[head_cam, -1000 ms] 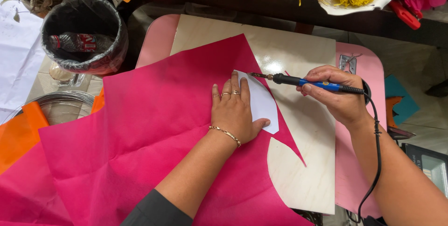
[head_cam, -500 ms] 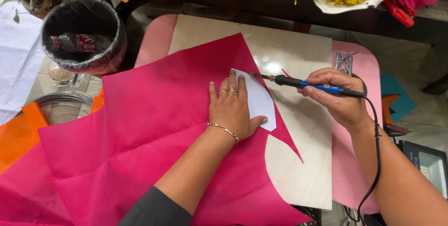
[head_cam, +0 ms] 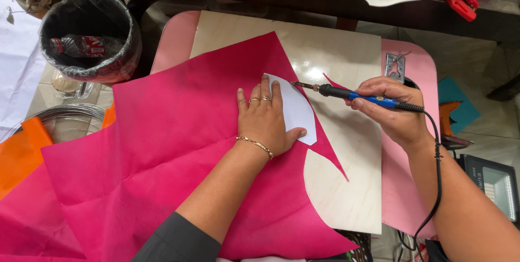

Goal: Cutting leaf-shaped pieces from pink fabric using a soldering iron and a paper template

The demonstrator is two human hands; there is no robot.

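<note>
Head view: left hand [head_cam: 265, 121] flat on white template [head_cam: 297, 109], right fingers [head_cam: 379, 91] gripping blue cutter [head_cam: 357, 97] over creased pink fabric [head_cam: 179, 148].

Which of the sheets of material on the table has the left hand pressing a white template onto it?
The large magenta sheet spread over the wooden board. The left hand pins the white template on it; the orange sheet lies untouched at the far left.

A white paper template [head_cam: 295, 111] is pinned on pink fabric [head_cam: 179, 148] by the left hand [head_cam: 265, 118]; a corded hot-tip tool [head_cam: 357, 97] is held by the right hand [head_cam: 392, 113].
</note>
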